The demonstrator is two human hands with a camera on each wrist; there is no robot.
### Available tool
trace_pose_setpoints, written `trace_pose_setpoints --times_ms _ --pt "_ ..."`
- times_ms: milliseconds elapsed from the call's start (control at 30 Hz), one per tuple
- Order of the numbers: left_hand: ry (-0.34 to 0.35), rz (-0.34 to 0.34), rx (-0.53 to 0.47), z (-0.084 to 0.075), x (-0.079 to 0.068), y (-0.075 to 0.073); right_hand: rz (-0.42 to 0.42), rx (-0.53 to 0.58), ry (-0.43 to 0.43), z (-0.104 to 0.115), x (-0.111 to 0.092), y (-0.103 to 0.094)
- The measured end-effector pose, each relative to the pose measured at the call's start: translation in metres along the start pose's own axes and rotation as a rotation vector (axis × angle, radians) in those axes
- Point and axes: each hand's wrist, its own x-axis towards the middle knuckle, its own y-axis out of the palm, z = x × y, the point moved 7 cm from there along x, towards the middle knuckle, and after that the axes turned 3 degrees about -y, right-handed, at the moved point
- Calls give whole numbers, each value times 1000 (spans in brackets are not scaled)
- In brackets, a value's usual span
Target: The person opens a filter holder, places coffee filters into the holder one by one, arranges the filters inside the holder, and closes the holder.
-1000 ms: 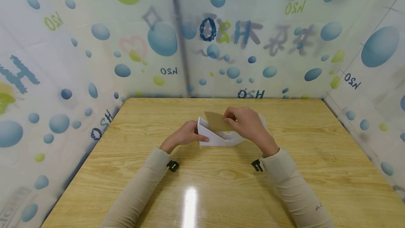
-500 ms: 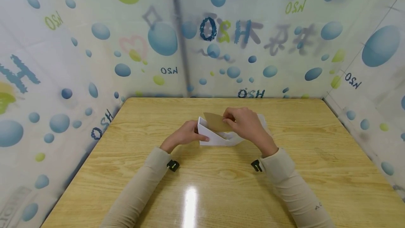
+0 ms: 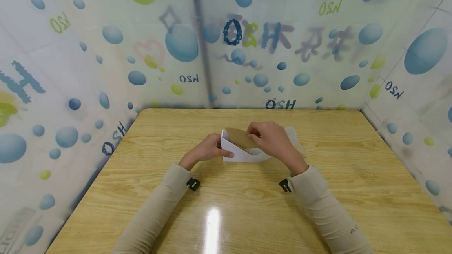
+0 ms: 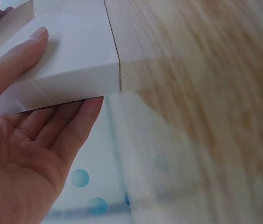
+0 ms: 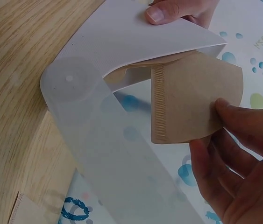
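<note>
A brown paper coffee filter with a crimped edge is pinched between the thumb and fingers of my right hand. In the head view, the filter dips partly into the open top of a white filter holder; its lower part is hidden behind the front wall. More brown paper shows inside the holder in the right wrist view. My left hand grips the holder's left end, thumb on the near face, fingers at the far side. A translucent lid hangs swung out from the holder's other end.
Another brown filter lies on the wooden table beyond the lid, only partly visible. Patterned sheets surround the table at the back and both sides.
My right hand has moved slightly left and down. The coffee filter has sunk lower and tilted flatter in the holder. My left hand and the holder stay in place.
</note>
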Motion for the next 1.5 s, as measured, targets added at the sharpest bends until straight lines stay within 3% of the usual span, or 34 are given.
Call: trace_pose_setpoints --times_ms 1500 --pt "-25 12 10 1 1 1 76 -20 -13 5 2 18"
